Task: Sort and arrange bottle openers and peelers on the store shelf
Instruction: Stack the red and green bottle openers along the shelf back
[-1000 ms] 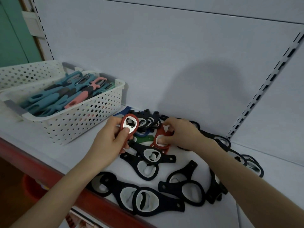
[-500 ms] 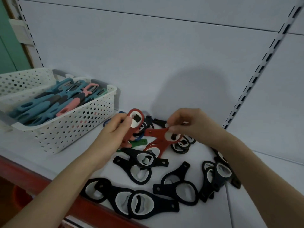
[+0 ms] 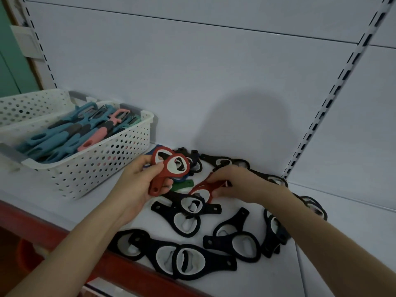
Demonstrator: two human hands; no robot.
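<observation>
My left hand (image 3: 137,185) grips two red bottle openers (image 3: 171,168) stacked together, lifted a little above the white shelf (image 3: 342,243). My right hand (image 3: 240,185) pinches a third red bottle opener (image 3: 203,188) that lies low over the pile. Several black bottle openers (image 3: 186,260) are scattered over the shelf around both hands. A green opener (image 3: 182,185) and a blue one peek out under the left hand's stack. A white perforated basket (image 3: 96,166) at the left holds several teal and pink peelers (image 3: 64,138).
A second white basket (image 3: 27,106) stands behind the first at the far left. The shelf's red front edge (image 3: 64,239) runs along the bottom left. A slotted upright (image 3: 334,91) rises at the right against the white back panel.
The red opener my right hand carried has joined the one in my left hand. My right hand has dropped back to the pile and taken hold of another red opener.
</observation>
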